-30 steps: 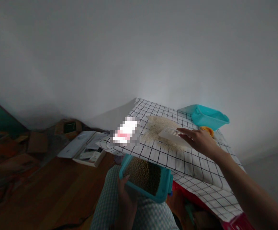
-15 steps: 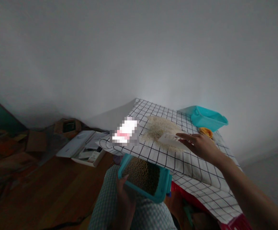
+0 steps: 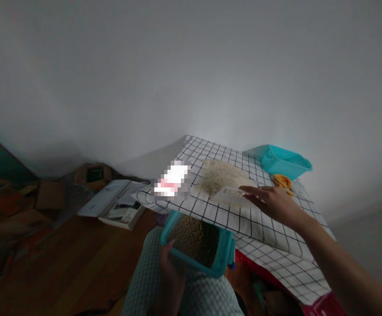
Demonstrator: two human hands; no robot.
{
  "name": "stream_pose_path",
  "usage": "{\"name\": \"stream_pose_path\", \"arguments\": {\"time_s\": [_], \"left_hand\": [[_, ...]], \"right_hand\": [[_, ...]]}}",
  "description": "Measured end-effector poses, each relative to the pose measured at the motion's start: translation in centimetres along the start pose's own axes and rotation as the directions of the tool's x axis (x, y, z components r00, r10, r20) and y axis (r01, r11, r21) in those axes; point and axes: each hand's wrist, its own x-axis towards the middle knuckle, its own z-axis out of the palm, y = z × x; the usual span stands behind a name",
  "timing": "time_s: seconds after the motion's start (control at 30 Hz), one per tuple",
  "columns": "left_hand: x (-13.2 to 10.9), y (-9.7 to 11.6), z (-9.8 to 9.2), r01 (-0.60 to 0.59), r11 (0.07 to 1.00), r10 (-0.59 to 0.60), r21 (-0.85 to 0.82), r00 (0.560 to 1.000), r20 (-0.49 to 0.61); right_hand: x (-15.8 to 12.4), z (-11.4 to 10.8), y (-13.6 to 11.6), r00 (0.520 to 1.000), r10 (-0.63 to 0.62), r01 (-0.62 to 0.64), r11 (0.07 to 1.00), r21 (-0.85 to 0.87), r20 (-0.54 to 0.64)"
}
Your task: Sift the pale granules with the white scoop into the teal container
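Note:
My right hand [image 3: 273, 202] holds a flat white plastic scraper [image 3: 227, 195] at the near edge of a pale heap of grains [image 3: 220, 176] on a black-and-white checked cloth [image 3: 263, 228]. My left hand [image 3: 171, 270] grips the near end of a teal tray [image 3: 225, 259] filled with small greenish-brown beans [image 3: 194, 239]. The tray rests tilted on my lap, just below the cloth's front edge.
A teal tub [image 3: 283, 161] stands at the far right of the cloth, with an orange thing [image 3: 282, 181] beside it. A pixelated white-pink patch [image 3: 173, 180] lies left of the grains. Open white boxes [image 3: 115, 202] and cardboard [image 3: 49, 193] lie on the wooden floor.
My right hand has drawn the scraper toward me and slightly left, along the near side of the grain heap. The tray in my left hand has shifted a little left.

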Motion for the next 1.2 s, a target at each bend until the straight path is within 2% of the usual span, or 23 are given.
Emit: {"name": "stream_pose_path", "arguments": {"time_s": [0.1, 0.23, 0.4, 0.6, 0.8, 0.97, 1.07, 1.13, 1.2], "left_hand": [[-0.4, 0.3, 0.3, 0.075, 0.994, -0.078, -0.075, 0.996, -0.036], [-0.6, 0.4, 0.5, 0.117, 0.986, -0.123, -0.118, 0.991, -0.048], [-0.3, 0.2, 0.2, 0.107, 0.985, -0.107, -0.133, 0.994, 0.002], [0.0, 0.0, -0.4, 0.117, 0.985, -0.111, -0.125, 0.992, 0.053], [0.7, -0.3, -0.9, 0.101, 0.991, -0.101, -0.084, 0.995, -0.002], [0.7, -0.3, -0.9, 0.124, 0.986, -0.123, -0.108, 0.992, 0.017], [0.7, -0.5, -1.1, 0.062, 0.996, -0.060, -0.056, 0.998, 0.030], [0.7, -0.5, -1.2, 0.036, 0.999, -0.036, -0.039, 0.999, 0.019], [0.7, -0.5, -1.1, 0.069, 0.996, -0.068, -0.063, 0.997, 0.020]], "right_hand": [[0.1, -0.1, -0.2, 0.999, -0.001, 0.001, 1.000, 0.001, -0.047], [0.4, 0.2, -0.5, 0.998, -0.031, 0.030, 1.000, -0.005, -0.061], [0.2, 0.1, -1.3, 0.998, -0.067, 0.067, 0.995, 0.069, -0.012], [-0.7, -0.7, -1.6, 0.997, -0.043, 0.048, 0.995, 0.092, -0.057], [-2.0, -0.5, -2.0, 0.998, -0.044, 0.049, 0.988, 0.148, -0.037], [-2.8, -0.6, -2.8, 0.999, -0.043, 0.042, 0.984, 0.172, 0.004], [-2.9, -1.2, -3.4, 0.997, -0.071, 0.062, 0.970, 0.236, 0.027], [-2.7, -1.5, -3.4, 0.997, -0.079, 0.072, 0.962, 0.263, 0.016], [-2.3, -1.6, -2.9, 0.998, -0.051, 0.055, 0.972, 0.228, -0.023]]}}
